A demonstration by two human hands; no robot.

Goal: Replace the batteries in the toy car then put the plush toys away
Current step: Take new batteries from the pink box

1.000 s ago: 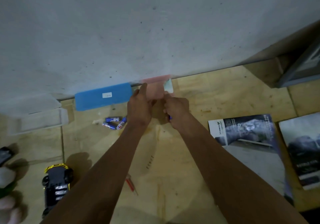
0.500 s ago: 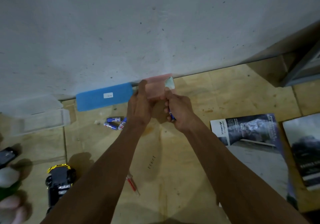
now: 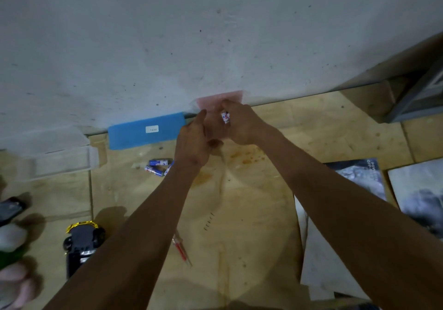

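Both hands are raised near the wall at a pink translucent packet [image 3: 219,100]. My left hand [image 3: 194,142] pinches the packet's lower left side. My right hand [image 3: 242,123] grips a blue and white battery [image 3: 225,117] against the packet. Three loose batteries [image 3: 158,166] lie on the wooden table just left of my left wrist. The black toy car [image 3: 82,245] with a yellow end lies upside down at the lower left. A red-handled screwdriver [image 3: 181,249] rests beneath my left forearm. Plush toys [image 3: 12,261] sit blurred at the left edge.
A blue flat box [image 3: 143,131] leans at the wall's foot. A clear plastic container [image 3: 64,158] stands to its left. Magazines [image 3: 359,178] lie at the right. A dark object [image 3: 9,208] sits at the left edge. A grey frame [image 3: 422,96] stands at the far right.
My right hand has lifted and turned, so the battery in it now shows against the packet. The left hand has dropped slightly along the packet's side.
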